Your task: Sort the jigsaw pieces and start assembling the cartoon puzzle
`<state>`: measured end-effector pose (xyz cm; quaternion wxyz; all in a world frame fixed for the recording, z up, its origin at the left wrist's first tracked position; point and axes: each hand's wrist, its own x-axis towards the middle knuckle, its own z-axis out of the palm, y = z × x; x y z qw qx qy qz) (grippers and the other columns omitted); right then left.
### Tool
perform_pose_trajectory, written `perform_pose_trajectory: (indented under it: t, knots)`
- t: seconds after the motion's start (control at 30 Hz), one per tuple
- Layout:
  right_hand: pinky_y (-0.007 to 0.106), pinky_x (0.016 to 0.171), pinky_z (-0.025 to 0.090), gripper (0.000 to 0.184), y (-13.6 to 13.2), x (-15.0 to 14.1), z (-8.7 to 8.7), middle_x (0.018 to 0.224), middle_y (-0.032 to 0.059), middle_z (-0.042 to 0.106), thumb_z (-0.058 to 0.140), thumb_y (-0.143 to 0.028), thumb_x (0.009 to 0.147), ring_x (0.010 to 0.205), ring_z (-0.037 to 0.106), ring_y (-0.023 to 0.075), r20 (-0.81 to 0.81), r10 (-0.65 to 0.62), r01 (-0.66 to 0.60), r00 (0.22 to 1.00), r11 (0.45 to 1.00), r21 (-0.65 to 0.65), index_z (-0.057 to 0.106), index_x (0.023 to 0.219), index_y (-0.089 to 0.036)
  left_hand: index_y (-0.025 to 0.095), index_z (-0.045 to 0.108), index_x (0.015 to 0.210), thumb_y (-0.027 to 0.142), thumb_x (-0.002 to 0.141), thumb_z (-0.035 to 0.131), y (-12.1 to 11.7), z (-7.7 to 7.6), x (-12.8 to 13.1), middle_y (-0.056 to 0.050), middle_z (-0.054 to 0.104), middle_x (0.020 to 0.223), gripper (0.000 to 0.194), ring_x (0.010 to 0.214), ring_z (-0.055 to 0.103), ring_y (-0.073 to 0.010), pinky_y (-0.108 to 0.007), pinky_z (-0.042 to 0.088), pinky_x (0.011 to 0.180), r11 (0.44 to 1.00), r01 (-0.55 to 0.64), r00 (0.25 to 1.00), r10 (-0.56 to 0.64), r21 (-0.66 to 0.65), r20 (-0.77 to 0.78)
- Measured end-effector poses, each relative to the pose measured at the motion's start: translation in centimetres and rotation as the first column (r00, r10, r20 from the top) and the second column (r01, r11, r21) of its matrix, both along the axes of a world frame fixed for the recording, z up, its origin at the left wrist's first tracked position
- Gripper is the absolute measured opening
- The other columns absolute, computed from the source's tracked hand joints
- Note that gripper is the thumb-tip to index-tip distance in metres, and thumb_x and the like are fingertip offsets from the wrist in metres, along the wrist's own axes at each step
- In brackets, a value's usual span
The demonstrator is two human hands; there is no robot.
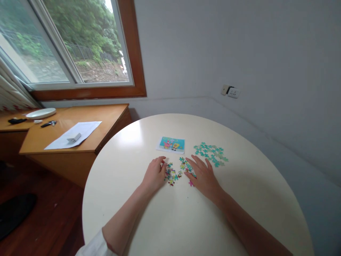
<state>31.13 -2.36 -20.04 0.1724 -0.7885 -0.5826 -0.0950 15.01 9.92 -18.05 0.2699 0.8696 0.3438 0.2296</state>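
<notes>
Fingers (197, 162) of a person's right hand (205, 178) were spread apart and those of the left hand (154, 174) curled, their grip impossible to tell, at a round white table (170, 220). Teal puzzle pieces (205, 154) lay just beyond the right hand, a cartoon card (173, 145) flat ahead. Between the hands sat mixed pieces: a left cluster (170, 174), longer fore-and-aft, beside the left fingertips, and a right cluster (182, 164) partly under the right fingers. One pink piece (191, 184) lay by the right thumb.

Glossy table (176, 220), varnished wooden desk (112, 114).
The table shines near its far left edge; the picture card (173, 145) looks like smooth paper; the puzzle pieces (171, 175), small here, may be matt cardboard.
</notes>
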Motion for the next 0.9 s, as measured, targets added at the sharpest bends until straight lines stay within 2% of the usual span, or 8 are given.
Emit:
perform_pose_trajectory:
  t: [0.1, 0.2, 0.4, 0.6, 0.7, 0.9]
  knots:
    - [0.048, 0.104, 0.022, 0.033, 0.0, -0.3, 0.4, 0.125, 0.0103, 0.054, 0.040, -0.027, 0.088, 0.118, 0.047, 0.0220, -0.021, 0.095, -0.093, 0.995, 0.993, 0.073, 0.059, 0.115, -0.024, 0.017, 0.054, 0.109, 0.016, 0.085, 0.041, 0.1, -0.1, 0.0, -0.006, 0.063, 0.096, 0.028, 0.091, 0.057, -0.0184, -0.034, 0.046, 0.082, 1.000, -0.002, 1.000, 0.002, -0.013, 0.019]
    - [0.047, 0.104, 0.023, 0.029, 0.0, -0.9, 0.6, 0.123, 0.0096, 0.055, 0.044, -0.029, 0.087, 0.117, 0.047, 0.0219, -0.043, 0.181, -0.177, 0.982, 0.981, 0.084, 0.063, 0.110, -0.025, 0.017, 0.058, 0.105, 0.014, 0.082, 0.044, 0.0, -0.1, 0.0, -0.007, 0.063, 0.097, 0.027, 0.091, 0.056, -0.0191, -0.035, 0.045, 0.083, 1.000, 0.020, 0.999, -0.021, 0.014, 0.044]
    - [0.048, 0.103, 0.023, 0.025, 0.0, -1.5, 0.4, 0.121, 0.0090, 0.057, 0.050, -0.034, 0.086, 0.115, 0.049, 0.0226, -0.095, 0.199, -0.195, 0.975, 0.979, 0.051, 0.066, 0.102, -0.025, 0.021, 0.063, 0.105, 0.013, 0.081, 0.047, -0.8, 0.0, 0.0, -0.007, 0.061, 0.104, 0.030, 0.097, 0.051, -0.0222, -0.041, 0.039, 0.086, 0.971, 0.173, 0.985, -0.172, 0.164, -0.018]
    - [0.050, 0.101, 0.025, 0.021, 0.1, -1.2, 0.0, 0.117, 0.0092, 0.059, 0.052, -0.030, 0.085, 0.112, 0.051, 0.0229, -0.106, 0.194, -0.184, 0.975, 0.978, 0.100, 0.066, 0.100, -0.024, 0.024, 0.066, 0.103, 0.021, 0.082, 0.052, -1.2, 0.0, -0.1, -0.007, 0.057, 0.112, 0.025, 0.102, 0.047, -0.0239, -0.042, 0.035, 0.086, 0.957, 0.237, 0.968, -0.218, 0.168, -0.123]
    - [0.050, 0.099, 0.026, 0.018, 0.1, -1.1, -0.3, 0.116, 0.0085, 0.060, 0.052, -0.028, 0.085, 0.110, 0.052, 0.0229, -0.113, 0.198, -0.184, 0.974, 0.975, 0.125, 0.067, 0.095, -0.025, 0.023, 0.067, 0.098, 0.017, 0.081, 0.053, -1.1, -0.2, 0.0, -0.006, 0.060, 0.108, 0.023, 0.100, 0.049, -0.0223, -0.041, 0.035, 0.086, 0.969, 0.192, 0.980, -0.181, 0.155, -0.080]
    - [0.048, 0.099, 0.028, 0.019, 0.2, -1.2, -0.7, 0.119, 0.0084, 0.058, 0.051, -0.025, 0.084, 0.111, 0.052, 0.0228, -0.118, 0.190, -0.176, 0.975, 0.977, 0.119, 0.065, 0.098, -0.025, 0.019, 0.065, 0.087, 0.011, 0.082, 0.049, -0.2, -0.4, 0.2, -0.005, 0.064, 0.090, 0.019, 0.087, 0.055, -0.0190, -0.038, 0.037, 0.083, 0.997, -0.037, 0.997, 0.031, 0.074, 0.069]
